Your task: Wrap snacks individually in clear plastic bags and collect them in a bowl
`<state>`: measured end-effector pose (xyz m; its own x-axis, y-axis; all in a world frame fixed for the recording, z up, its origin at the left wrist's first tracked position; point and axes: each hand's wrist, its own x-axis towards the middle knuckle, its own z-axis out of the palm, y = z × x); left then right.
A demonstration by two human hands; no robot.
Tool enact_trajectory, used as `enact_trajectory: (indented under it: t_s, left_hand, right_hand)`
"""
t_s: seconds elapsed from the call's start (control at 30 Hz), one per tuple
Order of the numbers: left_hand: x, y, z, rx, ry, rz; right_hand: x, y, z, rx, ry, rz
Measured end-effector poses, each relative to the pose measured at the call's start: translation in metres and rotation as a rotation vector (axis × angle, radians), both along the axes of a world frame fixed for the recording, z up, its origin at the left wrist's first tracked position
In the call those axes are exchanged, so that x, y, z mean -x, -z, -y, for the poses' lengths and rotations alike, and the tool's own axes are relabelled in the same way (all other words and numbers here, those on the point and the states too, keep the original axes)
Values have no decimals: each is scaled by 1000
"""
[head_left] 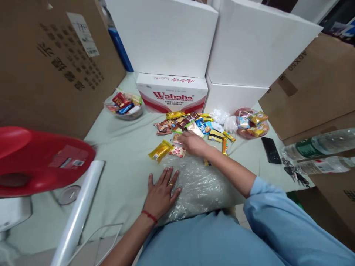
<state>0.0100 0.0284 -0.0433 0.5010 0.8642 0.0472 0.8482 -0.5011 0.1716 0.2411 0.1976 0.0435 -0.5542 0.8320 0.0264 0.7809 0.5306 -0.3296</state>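
A clear plastic bag [205, 184] lies crumpled at the table's front edge. My left hand [162, 190] rests flat on its left side, fingers spread. Farther forward, my right hand [195, 143] reaches into a spread of wrapped snacks. Its bent fingers are on a small pinkish snack packet [176, 139], and the fingertips are partly hidden. Just in front lie a white and red packet [178, 151] and a yellow snack packet [161, 150]. Behind the hand are a blue packet [205, 127], brown packets [163, 128] and several others.
Snack bowls stand at left [129, 114] and right [242, 131]. Behind is a Wahaha carton [172, 94] with white boards [172, 37]. A phone [271, 150], keys [296, 175] and plastic bottles [321, 144] lie right. A red plastic object [52, 155] and film roll [80, 210] are left.
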Motion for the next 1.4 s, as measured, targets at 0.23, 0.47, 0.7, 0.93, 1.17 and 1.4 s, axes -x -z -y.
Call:
enact_trajectory:
  t_s: [0.23,0.47,0.7,0.93,1.17,1.4]
  left_hand:
    - [0,0,0,12,2,-14]
    - [-2,-1,0,32,0,11]
    - [-4,-6,-1,81,-10,29]
    - [-7,-4,-1,77,-39,99]
    - [-3,-6,1,81,-20,50]
    - [-4,-1,-3,71,-69,54]
  right_hand:
    - [84,22,-33,-5,-330,88]
    - [-13,-8,27,-64,64,-250]
    - [-67,14,115,106,29,-219]
    - [-56,36,152,7,19,-97]
    - [-51,44,162,-51,142,-89]
    - [-42,57,185,-54,69,-54]
